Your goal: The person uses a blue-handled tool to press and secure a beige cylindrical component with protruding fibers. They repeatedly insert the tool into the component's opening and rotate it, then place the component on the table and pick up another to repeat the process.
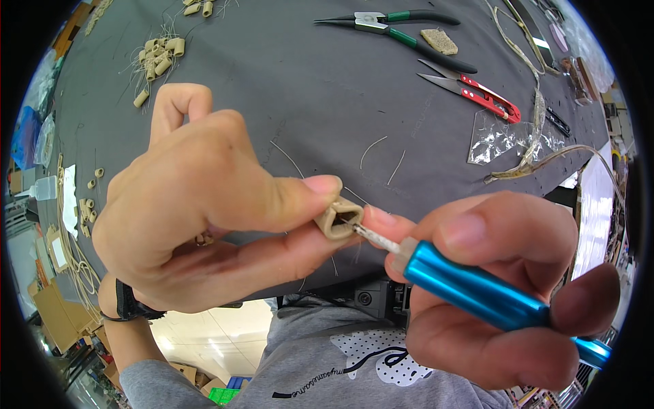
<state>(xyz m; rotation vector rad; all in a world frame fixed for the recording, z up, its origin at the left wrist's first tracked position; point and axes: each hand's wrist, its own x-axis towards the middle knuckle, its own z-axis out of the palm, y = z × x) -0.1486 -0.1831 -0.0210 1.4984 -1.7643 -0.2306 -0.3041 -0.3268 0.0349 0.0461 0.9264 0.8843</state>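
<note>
A short beige tube (336, 223) with a hollow opening is pinched between the thumb and a finger of my left hand (204, 198). My right hand (497, 273) is closed around an awl-like tool (470, 283) with a shiny blue metal handle and a thin tip. That tip reaches into the mouth of the tube; its very end is hard to make out. My right index fingertip sits against or very near the tube's right side. A thin thread end sticks out above the tube.
Green-handled long-nose pliers (402, 34), red thread snips (477, 92) and a rough tan block (439, 41) lie on the dark table (306, 88). Beige tubes with threads (161, 58) are heaped far left. Cord (75, 259) hangs along the left edge. A clear plastic bag (494, 136) lies right.
</note>
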